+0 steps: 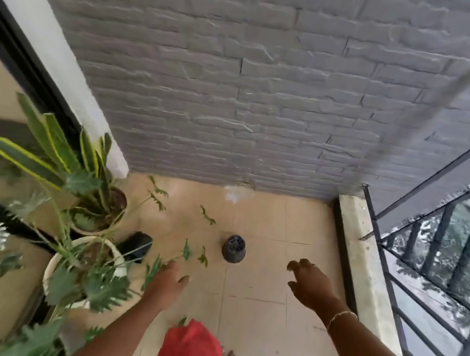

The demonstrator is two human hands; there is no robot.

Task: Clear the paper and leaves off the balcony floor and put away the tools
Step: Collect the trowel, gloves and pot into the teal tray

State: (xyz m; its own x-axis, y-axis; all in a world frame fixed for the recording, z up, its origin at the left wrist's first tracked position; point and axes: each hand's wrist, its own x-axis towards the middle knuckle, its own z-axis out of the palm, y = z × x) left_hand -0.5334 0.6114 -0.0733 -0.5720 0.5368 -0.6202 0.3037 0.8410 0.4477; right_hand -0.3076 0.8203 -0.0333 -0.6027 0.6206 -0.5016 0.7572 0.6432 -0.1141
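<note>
Several small green leaves lie on the beige tiled balcony floor [258, 274]: one leaf [207, 216] near the wall, another leaf [186, 251] and a third leaf [203, 256] closer to me. My left hand [168, 282] hangs low just below those two, fingers pointing down and holding nothing, with plant fronds beside it. My right hand [311, 283] is stretched forward over the floor, fingers loosely curled and empty, a thin bracelet on its wrist. No paper shows in view.
A small dark upturned pot [234, 248] stands mid-floor between my hands. Potted plants [92, 216] and a white pot [80, 273] crowd the left side, with a black object [136, 247] beside them. A grey brick wall [242, 86] closes the far end; a black railing [443, 272] runs right.
</note>
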